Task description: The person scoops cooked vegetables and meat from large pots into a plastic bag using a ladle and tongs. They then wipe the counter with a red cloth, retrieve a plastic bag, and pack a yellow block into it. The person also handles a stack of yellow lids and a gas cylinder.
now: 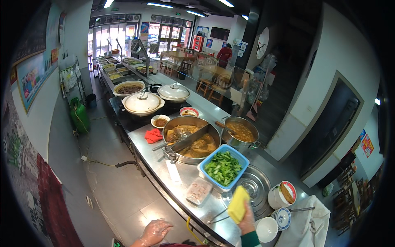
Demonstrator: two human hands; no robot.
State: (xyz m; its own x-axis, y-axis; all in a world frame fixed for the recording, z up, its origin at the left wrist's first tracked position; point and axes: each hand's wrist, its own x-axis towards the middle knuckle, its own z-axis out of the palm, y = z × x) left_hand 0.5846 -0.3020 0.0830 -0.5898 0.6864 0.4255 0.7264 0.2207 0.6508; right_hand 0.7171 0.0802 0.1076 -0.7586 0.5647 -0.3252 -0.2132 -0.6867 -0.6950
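A folded yellow cloth [239,204] is gripped in my right hand [247,219], above the steel counter [220,213]. Just beyond the cloth lie a round steel lid [260,185] and a blue-rimmed tub [243,166] of chopped greens [222,169]. To the cloth's left sits a clear plastic box [199,190] with pale pinkish contents. My left hand [155,231], in a clear plastic glove, hangs off the counter's near edge over the floor, fingers loosely bent and nothing visible in them. A thin metal rod [219,216] rests below the cloth.
A divided steel pot [191,159] of stewed food and a smaller pot [241,131] with a ladle stand farther back. White bowls [267,230], a white bucket [274,199] and white fabric [311,222] are at right. Lidded casseroles [143,103] stand beyond; a person [224,55] is in the distance.
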